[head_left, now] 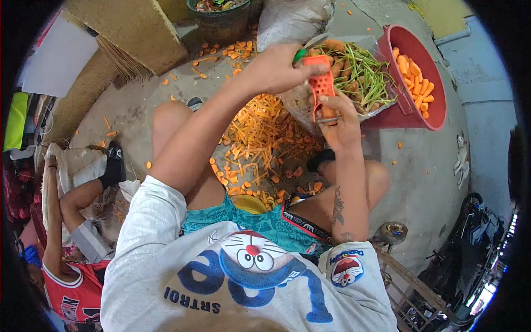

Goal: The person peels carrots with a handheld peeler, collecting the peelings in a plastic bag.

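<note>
My left hand (276, 67) is closed around a green-handled knife (299, 55), its blade partly visible beyond the fingers. The thumb of that hand rests on the upper end of an orange plastic peeler (321, 83) with a holed body. Below it, my right hand (341, 119) grips the peeler's lower end, near its metal blade. Just past both hands, a clear plastic bag holds unpeeled carrots (338, 69) and green stems (368, 77). Orange peelings and carrot ends (260, 133) lie heaped on the floor between my legs.
A red tub (391, 41) with peeled carrots (416, 83) stands at the right. A dark bucket (221, 22) and a pale sack (287, 22) are at the back. Another person in a red jersey (72, 293) sits at the left. A cat (461, 156) lies at the right.
</note>
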`<state>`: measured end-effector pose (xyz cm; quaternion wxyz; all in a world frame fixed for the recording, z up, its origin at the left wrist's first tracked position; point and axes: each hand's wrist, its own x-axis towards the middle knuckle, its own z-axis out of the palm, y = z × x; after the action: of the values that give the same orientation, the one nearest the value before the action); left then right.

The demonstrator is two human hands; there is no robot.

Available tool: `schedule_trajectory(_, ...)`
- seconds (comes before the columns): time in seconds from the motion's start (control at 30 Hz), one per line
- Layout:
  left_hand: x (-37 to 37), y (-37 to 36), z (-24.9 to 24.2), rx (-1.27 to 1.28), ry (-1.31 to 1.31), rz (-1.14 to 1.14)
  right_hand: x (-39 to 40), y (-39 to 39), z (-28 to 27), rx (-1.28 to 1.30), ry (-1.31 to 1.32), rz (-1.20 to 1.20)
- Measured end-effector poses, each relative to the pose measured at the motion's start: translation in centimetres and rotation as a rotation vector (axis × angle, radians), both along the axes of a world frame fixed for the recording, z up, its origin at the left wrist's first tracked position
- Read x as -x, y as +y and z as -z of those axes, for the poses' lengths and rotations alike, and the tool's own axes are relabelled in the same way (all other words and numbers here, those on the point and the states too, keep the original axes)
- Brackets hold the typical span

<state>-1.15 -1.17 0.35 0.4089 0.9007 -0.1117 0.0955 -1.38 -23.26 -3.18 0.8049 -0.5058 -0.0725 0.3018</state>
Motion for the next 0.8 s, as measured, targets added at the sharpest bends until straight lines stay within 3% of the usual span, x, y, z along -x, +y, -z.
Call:
schedule_trajectory(0.1,-1.1,0.5,2.4,0.096,0.233,-0.032,-0.3,0.5,0.4,-0.080,0.088,0.201)
schedule_trajectory(0.2,-1.5,-0.1,3.2,-0.096,0.159,0.022,0.4,1.2,-1.7,-0.096,0.055,0.275)
schedule_trajectory(0.3,-0.6,-1.3,2.8,-0.030,0.067,0.000,0.5,0.8,-0.7,-0.118,0.057,0.213)
schedule_trajectory(0.37,-0.3,-1.3,2.8,0.244,0.085,0.116,0.8,1.3,-1.0,-0.082,0.075,0.217)
schedule_trajectory(0.47,1.1,-1.6,1.0,0.233,0.072,0.099,0.7,0.5,-0.2,-0.141,0.119,0.163)
schedule_trajectory(0.6,0.3,-0.9,2.3,0.255,0.081,0.082,0.6,0.4,-1.0,-0.163,0.099,0.204)
schedule_trajectory(0.73,1.3,0.2,0.4,0.145,0.108,0.053,0.0,-0.4,-1.2,-0.135,0.068,0.316)
schedule_trajectory(0.8,2.4,1.2,-1.3,0.043,-0.024,0.035,-0.2,-0.6,-1.6,-0.155,0.050,0.334)
